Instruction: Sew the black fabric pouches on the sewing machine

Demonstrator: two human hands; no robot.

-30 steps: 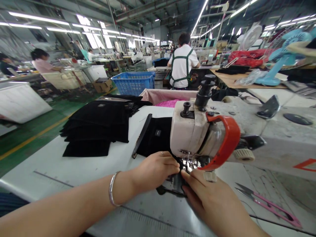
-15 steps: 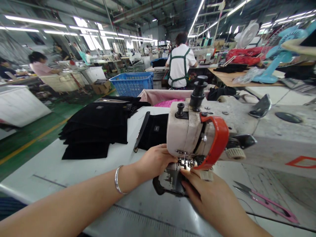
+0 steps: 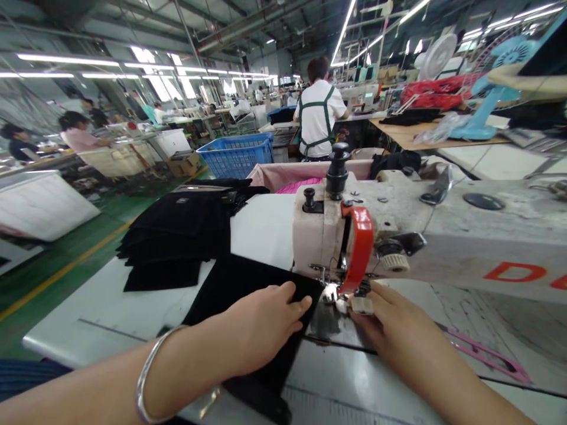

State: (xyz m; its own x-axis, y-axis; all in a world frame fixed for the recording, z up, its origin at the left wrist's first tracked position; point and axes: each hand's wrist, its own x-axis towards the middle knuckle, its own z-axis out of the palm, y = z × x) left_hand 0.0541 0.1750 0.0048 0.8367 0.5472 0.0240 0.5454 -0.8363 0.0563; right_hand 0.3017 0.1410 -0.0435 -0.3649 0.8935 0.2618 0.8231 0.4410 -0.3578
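Note:
A piece of black fabric (image 3: 230,286) lies on the machine table, its right edge close to the needle area. My left hand (image 3: 266,324) is over it with fingers curled, gripping the fabric. To the right of the presser foot (image 3: 332,292) is my right hand (image 3: 392,319), its fingertips partly hidden behind the machine parts; I cannot make out whether they hold anything. The white sewing machine (image 3: 312,230) has a red guard (image 3: 361,248) in front of its needle. Pink-handled thread snips (image 3: 491,357) lie beyond my right wrist, partly covered.
A stack of black fabric pieces (image 3: 181,230) is at the table's left. Behind the machine stand a pink-lined bin (image 3: 270,174) and a blue plastic basket (image 3: 237,154). A co-worker (image 3: 316,112) sits ahead, back turned. A blue fan (image 3: 481,115) stands at right.
The black piece has come from behind the needle toward me and to the left, with my left hand. My right hand has shifted slightly right around the presser foot. The view has moved a little.

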